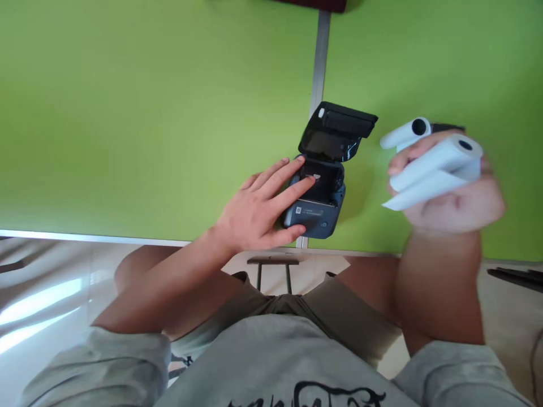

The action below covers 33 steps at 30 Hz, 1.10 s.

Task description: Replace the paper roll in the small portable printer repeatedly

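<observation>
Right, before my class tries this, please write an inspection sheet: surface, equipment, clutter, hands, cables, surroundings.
Surface: green tabletop, crossed by a metal strip.
Job's things: dark device, lid raised; white roll; another white roll.
Clutter: dark red item at the top edge; dark item partly hidden behind the right hand.
Hands: left on the device; right, blurred, holding the nearer roll.
Cables: nothing certain.
Surroundings: pale floor, sunlit at left.
</observation>
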{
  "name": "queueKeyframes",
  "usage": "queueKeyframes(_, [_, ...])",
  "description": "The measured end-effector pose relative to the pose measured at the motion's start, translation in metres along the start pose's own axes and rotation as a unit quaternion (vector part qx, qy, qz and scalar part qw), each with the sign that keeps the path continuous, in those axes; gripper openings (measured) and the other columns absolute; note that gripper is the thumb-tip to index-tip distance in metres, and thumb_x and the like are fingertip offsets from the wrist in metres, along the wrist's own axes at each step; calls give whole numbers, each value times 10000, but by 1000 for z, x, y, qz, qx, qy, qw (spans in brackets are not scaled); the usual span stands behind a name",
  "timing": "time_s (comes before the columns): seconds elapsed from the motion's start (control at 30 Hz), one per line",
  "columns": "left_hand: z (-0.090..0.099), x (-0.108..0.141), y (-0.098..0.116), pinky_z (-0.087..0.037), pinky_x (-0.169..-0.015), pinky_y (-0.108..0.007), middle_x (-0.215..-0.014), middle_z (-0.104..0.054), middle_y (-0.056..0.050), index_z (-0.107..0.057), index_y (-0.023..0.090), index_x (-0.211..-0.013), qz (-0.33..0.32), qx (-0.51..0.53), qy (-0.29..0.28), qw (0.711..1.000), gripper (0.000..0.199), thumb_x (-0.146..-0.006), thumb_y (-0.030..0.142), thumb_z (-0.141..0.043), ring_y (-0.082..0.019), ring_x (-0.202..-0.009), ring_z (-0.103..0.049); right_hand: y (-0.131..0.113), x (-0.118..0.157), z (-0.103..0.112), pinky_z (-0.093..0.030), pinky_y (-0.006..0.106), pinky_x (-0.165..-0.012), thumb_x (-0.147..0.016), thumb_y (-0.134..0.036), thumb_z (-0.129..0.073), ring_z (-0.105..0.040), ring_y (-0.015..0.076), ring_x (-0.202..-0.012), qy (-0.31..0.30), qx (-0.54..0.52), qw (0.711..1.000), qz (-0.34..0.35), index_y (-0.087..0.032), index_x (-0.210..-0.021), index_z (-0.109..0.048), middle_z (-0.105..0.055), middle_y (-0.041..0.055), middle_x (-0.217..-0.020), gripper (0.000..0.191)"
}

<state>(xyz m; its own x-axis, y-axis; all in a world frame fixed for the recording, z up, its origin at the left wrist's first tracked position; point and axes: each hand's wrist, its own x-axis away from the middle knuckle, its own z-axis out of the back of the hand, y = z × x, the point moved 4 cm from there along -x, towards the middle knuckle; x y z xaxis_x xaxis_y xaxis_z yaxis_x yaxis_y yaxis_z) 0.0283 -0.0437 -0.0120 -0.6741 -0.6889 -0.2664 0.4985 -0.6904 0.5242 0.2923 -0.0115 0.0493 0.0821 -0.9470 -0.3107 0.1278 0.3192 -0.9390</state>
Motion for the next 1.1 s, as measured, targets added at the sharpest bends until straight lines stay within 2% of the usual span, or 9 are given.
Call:
queueKeyframes(0.1, [0, -1, 0, -463, -1168, -553, -1708, -380, -204, -417, 217, -1588, -1, -8, 8, 1000, 867, -959, 813, -434, -425, -1562, -406, 47, 15, 7, -280, 340, -382, -774, -538, -598, -492, 201, -521, -3, -43, 992, -119, -312, -891, -664, -598, 55, -716, 263])
queueKeyframes(0.17, [0, -1, 0, -469, -1163, -550, -1699, -389, -216, -433, 220, -1566, 3, -12, 12, 1000, 861, -944, 814, -477, -418, -1564, -408, 68, 21, 6, -273, 319, -406, -795, -608, -599, -450, 183, -526, 17, 0, 991, -136, -336, -967, -594, -609, 25, -759, 323])
queueKeyframes(0.23, [0, -2, -1, -475, -1163, -542, -1685, -408, -220, -425, 231, -1561, 5, -15, 14, 1000, 857, -934, 808, -510, -410, -1566, -408, 74, 22, 2, -318, 306, -455, -807, -641, -651, -404, 157, -521, 43, 55, 993, -91, -320, -938, -517, -525, -28, -690, 372])
queueKeyframes(0.33, [2, -2, -2, -468, -1178, -549, -1668, -426, -228, -450, 220, -1534, 3, -8, 27, 1000, 838, -926, 787, -553, -429, -1553, -424, 72, 21, -6, -404, 328, -525, -821, -620, -729, -432, 149, -546, 38, 130, 990, -37, -292, -858, -476, -485, -51, -663, 416])
queueKeyframes(0.4, [3, -3, -1, -466, -1184, -551, -1658, -433, -240, -471, 200, -1507, 0, -3, 29, 1000, 823, -925, 772, -570, -437, -1544, -432, 70, 20, -8, -427, 334, -526, -829, -590, -762, -457, 145, -532, 40, 150, 987, -33, -287, -835, -479, -500, -57, -650, 414])
queueKeyframes(0.53, [4, -4, 0, -474, -1176, -536, -1648, -440, -249, -494, 180, -1470, -1, -9, 27, 1000, 798, -936, 769, -554, -427, -1526, -461, 68, 19, -3, -438, 324, -500, -833, -614, -769, -487, 141, -494, 98, 168, 980, -36, -281, -799, -490, -484, -73, -597, 437])
queueKeyframes(0.83, [5, -5, 2, -512, -1086, -494, -1643, -448, -252, -504, 180, -1454, 3, -24, 24, 999, 787, -952, 786, -499, -420, -1494, -503, 53, 16, -4, -551, 384, -703, -858, -500, -749, -669, 208, -773, 119, 389, 908, 98, -269, -917, -604, -691, 18, -850, 280])
queueKeyframes(0.93, [5, -5, 2, -508, -1071, -483, -1645, -450, -246, -503, 186, -1459, 5, -23, 25, 999, 785, -951, 784, -498, -415, -1477, -519, 56, 16, -5, -574, 382, -733, -840, -371, -782, -717, 217, -834, 95, 385, 914, 87, -287, -1055, -605, -747, 22, -958, 290])
queueKeyframes(1.1, [6, -6, 2, -511, -1031, -465, -1633, -463, -246, -506, 187, -1460, 3, -28, 25, 999, 781, -950, 779, -498, -396, -1408, -582, 68, 14, -13, -591, 436, -827, -800, -251, -830, -747, 251, -908, 7, 365, 931, 5, -283, -1310, -510, -808, 57, -1020, 603])
